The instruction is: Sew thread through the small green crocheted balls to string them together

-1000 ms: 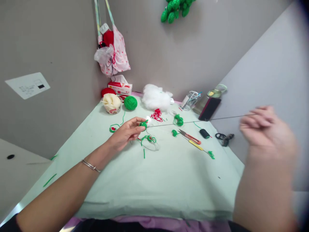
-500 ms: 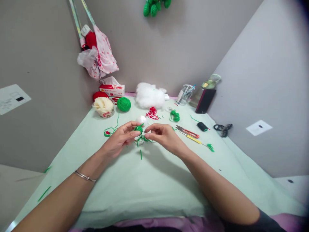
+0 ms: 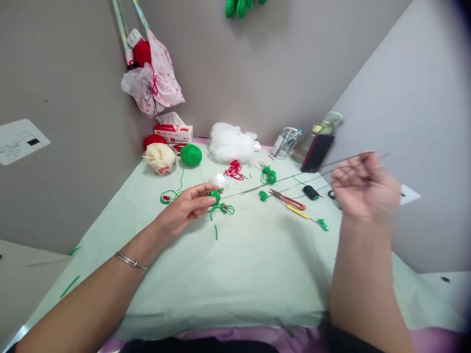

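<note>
Pinched between the thumb and fingers of my left hand (image 3: 186,208) is a small green crocheted piece (image 3: 214,197). A long dark thread (image 3: 270,184) stretches taut from it across the table to my right hand (image 3: 366,189), raised at the right. The right fingers are closed on the thread; motion blurs them, and I cannot make out whether a needle is there. Just below the green piece lies another small crocheted bit with a green yarn loop (image 3: 228,209). A cut strand of green yarn (image 3: 216,232) rests nearer to me.
Orange-handled snips (image 3: 289,200) and a yellow-handled crochet hook (image 3: 297,212) lie right of centre, by a black thread spool (image 3: 311,192). Behind are white stuffing (image 3: 231,143), a green yarn ball (image 3: 191,155), a glass jar (image 3: 286,143) and a phone (image 3: 317,153).
My right hand has swung from beside the green piece far to the right and up, drawing the dark thread out long. The left hand still holds the piece in nearly the same place.
</note>
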A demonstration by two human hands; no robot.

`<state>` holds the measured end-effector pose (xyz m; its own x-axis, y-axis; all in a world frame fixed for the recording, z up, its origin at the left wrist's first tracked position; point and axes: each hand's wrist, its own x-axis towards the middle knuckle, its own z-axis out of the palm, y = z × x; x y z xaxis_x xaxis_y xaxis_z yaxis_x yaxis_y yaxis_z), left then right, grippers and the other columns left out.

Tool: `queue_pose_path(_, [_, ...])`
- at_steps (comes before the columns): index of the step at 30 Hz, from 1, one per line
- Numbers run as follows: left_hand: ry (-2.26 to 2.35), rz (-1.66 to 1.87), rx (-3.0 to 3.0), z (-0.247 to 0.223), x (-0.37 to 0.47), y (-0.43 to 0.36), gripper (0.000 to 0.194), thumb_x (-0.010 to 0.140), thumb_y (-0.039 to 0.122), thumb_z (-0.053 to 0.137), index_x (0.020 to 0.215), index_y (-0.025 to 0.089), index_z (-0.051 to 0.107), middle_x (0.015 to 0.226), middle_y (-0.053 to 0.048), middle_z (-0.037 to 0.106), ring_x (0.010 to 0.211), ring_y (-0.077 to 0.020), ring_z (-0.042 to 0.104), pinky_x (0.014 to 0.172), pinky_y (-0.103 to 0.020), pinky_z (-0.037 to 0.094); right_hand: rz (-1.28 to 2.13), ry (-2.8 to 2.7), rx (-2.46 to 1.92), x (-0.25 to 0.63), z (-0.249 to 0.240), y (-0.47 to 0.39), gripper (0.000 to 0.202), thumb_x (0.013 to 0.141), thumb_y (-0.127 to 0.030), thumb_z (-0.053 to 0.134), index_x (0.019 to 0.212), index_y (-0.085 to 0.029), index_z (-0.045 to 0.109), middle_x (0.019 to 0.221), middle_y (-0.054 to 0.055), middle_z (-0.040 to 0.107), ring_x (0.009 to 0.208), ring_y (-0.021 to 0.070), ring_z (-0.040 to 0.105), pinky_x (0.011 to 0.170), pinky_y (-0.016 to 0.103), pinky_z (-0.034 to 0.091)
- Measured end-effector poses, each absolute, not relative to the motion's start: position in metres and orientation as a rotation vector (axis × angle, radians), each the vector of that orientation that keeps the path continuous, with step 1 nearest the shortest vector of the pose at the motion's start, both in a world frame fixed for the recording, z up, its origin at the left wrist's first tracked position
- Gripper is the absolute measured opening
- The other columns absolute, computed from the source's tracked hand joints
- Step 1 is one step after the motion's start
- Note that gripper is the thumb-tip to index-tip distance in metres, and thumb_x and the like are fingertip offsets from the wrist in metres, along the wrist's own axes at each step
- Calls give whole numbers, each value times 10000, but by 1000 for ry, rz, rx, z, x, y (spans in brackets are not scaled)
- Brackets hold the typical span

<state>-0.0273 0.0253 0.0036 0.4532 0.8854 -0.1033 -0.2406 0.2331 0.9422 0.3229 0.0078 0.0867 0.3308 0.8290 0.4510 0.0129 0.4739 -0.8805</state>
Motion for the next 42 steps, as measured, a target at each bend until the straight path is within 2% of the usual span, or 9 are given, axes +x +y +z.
queue_pose_path(6, [750, 838, 1048, 5, -24, 24, 316, 753, 344, 829, 1026, 201, 759, 804, 11, 532, 589, -72, 350, 531, -235, 257, 525, -1025, -962, 351, 86, 1, 327, 720, -431, 872, 657, -263, 598, 555, -56, 237, 516, 105, 139, 538, 339, 117])
queue_pose_path(11, [735, 824, 1058, 8, -22, 22, 303, 763, 374, 816, 997, 189, 764, 850, -16, 586, 718, -126, 468, 653, -260, 384, 608, -1321, -1314, 317, 69, 11, 270, 801, -500, 790, 893, -247, 769, 572, -23, 404, 528, 120, 308, 492, 295, 184])
queue_pose_path(17, [757, 842, 1061, 7, -22, 21, 276, 766, 333, 812, 1001, 201, 753, 878, -14, 603, 721, -128, 469, 651, -263, 365, 1050, -1490, -1199, 242, 37, 12, 370, 894, -478, 663, 1034, -151, 764, 860, 63, 717, 541, 81, 442, 482, 247, 331])
queue_pose_path(22, [730, 860, 1135, 4, -21, 22, 251, 814, 340, 772, 1029, 214, 751, 954, -28, 648, 842, -165, 539, 742, -281, 398, 1495, -1685, -1053, 196, 23, -3, 455, 962, -534, 561, 1049, -129, 750, 673, 19, 633, 586, 108, 509, 563, 249, 411])
queue_pose_path(25, [756, 880, 1113, 3, -21, 23, 253, 806, 330, 783, 1031, 218, 756, 937, -19, 656, 879, -169, 558, 801, -284, 410, 1633, -1776, -935, 200, 26, -6, 441, 966, -541, 564, 976, -136, 740, 610, -30, 499, 550, 89, 404, 536, 237, 336])
queue_pose_path(29, [783, 872, 1087, 1, -22, 26, 285, 772, 319, 811, 1027, 199, 774, 946, -36, 694, 870, -172, 585, 800, -289, 425, 1468, -1491, -880, 221, 35, 1, 364, 928, -530, 630, 855, -176, 671, 537, -87, 253, 497, 85, 186, 493, 243, 191])
queue_pose_path(33, [754, 870, 1061, -2, -23, 27, 286, 767, 318, 821, 1023, 196, 785, 984, -55, 721, 863, -182, 626, 839, -323, 473, 1260, -1323, -853, 237, 46, 1, 326, 904, -514, 661, 786, -215, 605, 533, -90, 192, 483, 93, 145, 480, 248, 188])
queue_pose_path(39, [698, 860, 1041, -5, -25, 27, 309, 828, 335, 792, 1105, 201, 766, 1024, -58, 712, 787, -163, 657, 793, -329, 536, 801, -1876, -1358, 262, 47, 4, 340, 958, -482, 580, 981, -192, 756, 695, 21, 623, 550, 132, 473, 576, 287, 361])
queue_pose_path(42, [685, 885, 1010, -5, -25, 27, 322, 855, 323, 771, 1149, 199, 727, 1042, -60, 713, 796, -162, 671, 788, -322, 552, 383, -1790, -1614, 274, 39, 15, 312, 972, -410, 538, 974, -195, 764, 640, 9, 604, 574, 148, 497, 600, 284, 352])
